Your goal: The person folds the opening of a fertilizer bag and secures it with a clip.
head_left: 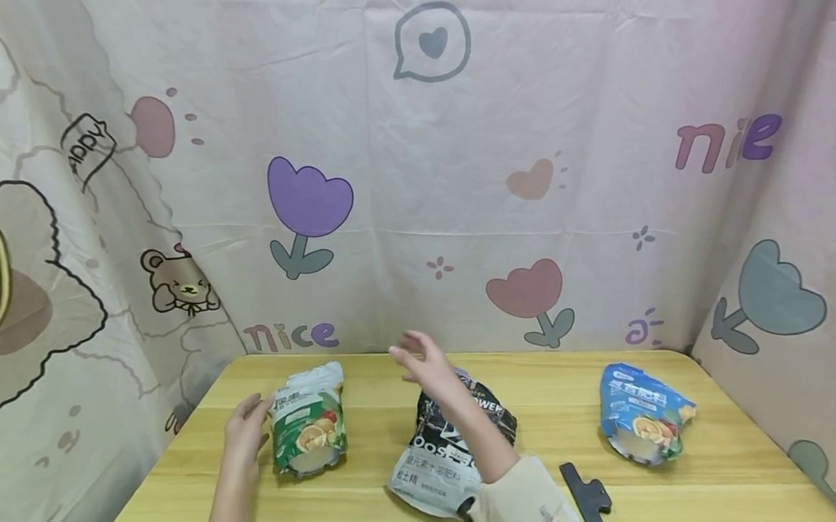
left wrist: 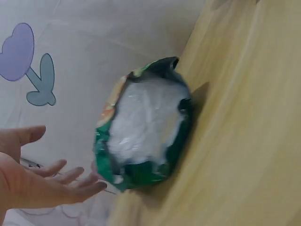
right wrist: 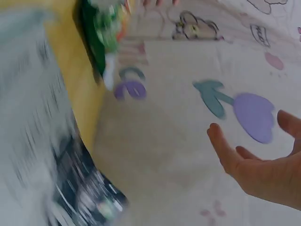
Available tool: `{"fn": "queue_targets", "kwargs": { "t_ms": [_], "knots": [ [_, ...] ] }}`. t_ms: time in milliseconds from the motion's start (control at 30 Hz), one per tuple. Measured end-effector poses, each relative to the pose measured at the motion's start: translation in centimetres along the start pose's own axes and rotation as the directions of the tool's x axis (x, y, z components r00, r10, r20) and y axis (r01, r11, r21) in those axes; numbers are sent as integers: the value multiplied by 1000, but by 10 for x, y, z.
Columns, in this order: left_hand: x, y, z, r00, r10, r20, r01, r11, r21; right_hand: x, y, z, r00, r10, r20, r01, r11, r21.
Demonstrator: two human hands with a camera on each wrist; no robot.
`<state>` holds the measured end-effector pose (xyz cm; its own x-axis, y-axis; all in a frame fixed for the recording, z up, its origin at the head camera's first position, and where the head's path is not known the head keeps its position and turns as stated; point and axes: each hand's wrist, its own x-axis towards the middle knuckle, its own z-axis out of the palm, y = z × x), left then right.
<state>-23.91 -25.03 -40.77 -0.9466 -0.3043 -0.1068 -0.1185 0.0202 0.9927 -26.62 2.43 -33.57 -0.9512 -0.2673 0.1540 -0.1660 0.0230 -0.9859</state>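
A green and white fertilizer bag (head_left: 308, 420) with fruit printed on it lies at the table's left. My left hand (head_left: 246, 432) is beside its left edge, fingers extended; in the left wrist view that hand (left wrist: 51, 181) appears loosely spread near the bag's clear bottom (left wrist: 146, 120). A black and grey fertilizer bag (head_left: 436, 469) lies in the middle. Over it passes my right forearm, with the right hand (head_left: 431, 367) raised above its far end. The right wrist view shows the right hand (right wrist: 263, 174) holding nothing, its fingers relaxed, and the black and grey bag blurred.
A blue fertilizer bag (head_left: 646, 414) lies at the right of the wooden table (head_left: 360, 500). A black clip (head_left: 585, 497) lies near the front edge, right of the middle bag. Printed curtains (head_left: 413, 174) hang behind and at the sides.
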Motion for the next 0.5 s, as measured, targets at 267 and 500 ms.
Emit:
{"fn": "queue_targets", "kwargs": {
  "t_ms": [267,500],
  "knots": [
    [-3,-16,3,994,-56,-92,50,996,-72,3,37,53,990,142,-21,-139,984,111],
    [-5,-26,10,991,-98,-88,91,992,-86,8,67,87,964,266,-30,-262,961,88]
  ]
}}
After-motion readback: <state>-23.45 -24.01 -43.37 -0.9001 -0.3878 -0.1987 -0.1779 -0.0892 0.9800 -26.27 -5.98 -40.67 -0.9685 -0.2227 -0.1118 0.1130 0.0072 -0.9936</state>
